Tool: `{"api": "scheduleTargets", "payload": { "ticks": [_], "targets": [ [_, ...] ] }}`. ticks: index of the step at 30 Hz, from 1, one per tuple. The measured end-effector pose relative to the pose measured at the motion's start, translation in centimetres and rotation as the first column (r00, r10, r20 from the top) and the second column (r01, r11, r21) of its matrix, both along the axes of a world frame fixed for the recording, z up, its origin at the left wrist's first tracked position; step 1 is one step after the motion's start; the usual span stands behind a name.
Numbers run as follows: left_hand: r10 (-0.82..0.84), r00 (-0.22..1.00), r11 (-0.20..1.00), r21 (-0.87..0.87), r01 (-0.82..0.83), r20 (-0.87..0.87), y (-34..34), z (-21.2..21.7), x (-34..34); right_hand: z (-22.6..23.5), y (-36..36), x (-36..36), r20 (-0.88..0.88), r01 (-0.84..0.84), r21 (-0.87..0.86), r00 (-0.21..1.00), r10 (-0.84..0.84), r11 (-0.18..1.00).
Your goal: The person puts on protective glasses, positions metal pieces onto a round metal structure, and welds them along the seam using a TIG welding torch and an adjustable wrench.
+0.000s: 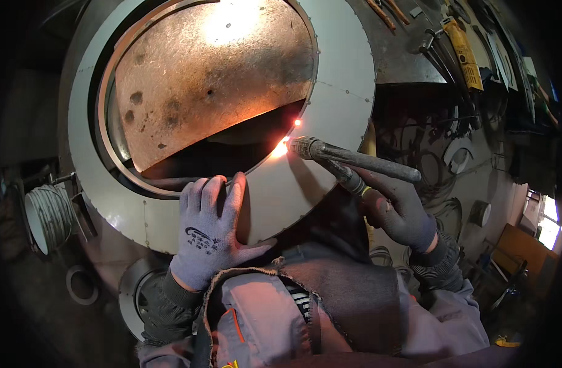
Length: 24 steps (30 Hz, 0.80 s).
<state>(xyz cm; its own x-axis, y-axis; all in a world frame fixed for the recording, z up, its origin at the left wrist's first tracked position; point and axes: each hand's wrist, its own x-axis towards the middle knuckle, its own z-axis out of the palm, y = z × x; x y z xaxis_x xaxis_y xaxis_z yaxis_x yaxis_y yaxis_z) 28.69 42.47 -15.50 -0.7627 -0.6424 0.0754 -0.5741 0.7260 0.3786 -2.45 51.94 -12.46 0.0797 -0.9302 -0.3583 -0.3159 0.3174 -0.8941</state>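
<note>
A big grey steel ring (342, 80) lies flat, with a rusty brown plate (213, 73) showing through its round opening. My left hand (210, 236), in a pale blue-grey glove, rests flat on the ring's near inner rim. My right hand (400, 211), in a dark glove, grips the handle of a cutting torch (348, 158). The torch tip touches the ring's inner edge, where a bright orange flame and sparks (284, 146) glow. My grey work jacket fills the lower middle.
A coil of pale wire (48, 214) hangs at the left. Hand tools and a yellow device (462, 52) lie on a metal surface at the upper right. Round metal offcuts (458, 156) and cables cover the dark floor at the right.
</note>
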Motion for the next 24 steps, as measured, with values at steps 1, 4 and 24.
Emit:
{"api": "scheduleTargets", "payload": {
  "ticks": [1, 4, 24],
  "targets": [
    [-0.084, 0.996, 0.983, -0.163, 0.089, 0.034, -0.5, -1.3, 0.6, 0.1, 0.0, 0.2, 0.000, 0.006, 0.022, 1.000, -0.006, 1.000],
    [-0.028, 0.999, 0.991, -0.129, 0.031, 0.028, 0.2, -1.8, 1.2, 0.2, 0.1, 1.0, -0.003, 0.005, 0.003, 1.000, -0.005, 1.000],
    [-0.069, 0.997, 0.957, -0.278, 0.078, 0.044, 0.2, -3.7, 1.9, 1.7, 0.7, 3.1, -0.001, 0.041, 0.245, 0.999, -0.043, 0.969]
  ]
}}
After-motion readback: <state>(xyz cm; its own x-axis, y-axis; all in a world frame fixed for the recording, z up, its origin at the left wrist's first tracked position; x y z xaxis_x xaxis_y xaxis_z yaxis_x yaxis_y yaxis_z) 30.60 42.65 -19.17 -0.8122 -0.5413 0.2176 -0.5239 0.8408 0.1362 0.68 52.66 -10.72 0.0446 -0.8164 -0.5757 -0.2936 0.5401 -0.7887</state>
